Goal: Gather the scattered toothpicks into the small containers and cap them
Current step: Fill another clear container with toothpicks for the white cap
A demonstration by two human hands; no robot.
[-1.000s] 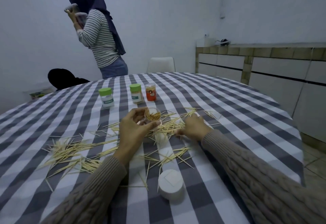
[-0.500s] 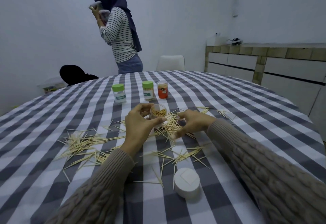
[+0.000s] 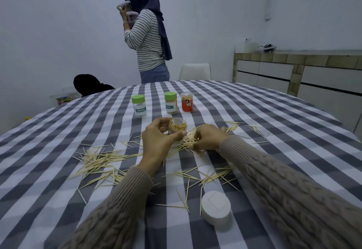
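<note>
My left hand (image 3: 158,141) grips a small clear container (image 3: 177,129), tilted toward me and part full of toothpicks. Just right of it, my right hand (image 3: 208,138) has its fingers curled over a heap of toothpicks (image 3: 188,143) on the checked tablecloth (image 3: 58,199); I cannot tell how many it pinches. More loose toothpicks (image 3: 101,160) lie scattered to the left, and others (image 3: 211,176) lie in front of my arms. A white cap (image 3: 216,209) stands near the front edge. Behind stand two green-capped containers (image 3: 139,105) (image 3: 171,102) and a red one (image 3: 187,101).
A person in a striped top (image 3: 147,39) stands beyond the table's far edge, holding things up near the head. A white chair back (image 3: 195,72) and a dark chair (image 3: 88,84) sit at the far side. A tiled counter (image 3: 303,68) runs along the right wall.
My view has swung left. My right hand has drawn in closer to the container, closing over the heap of toothpicks. My left hand keeps holding the container.
</note>
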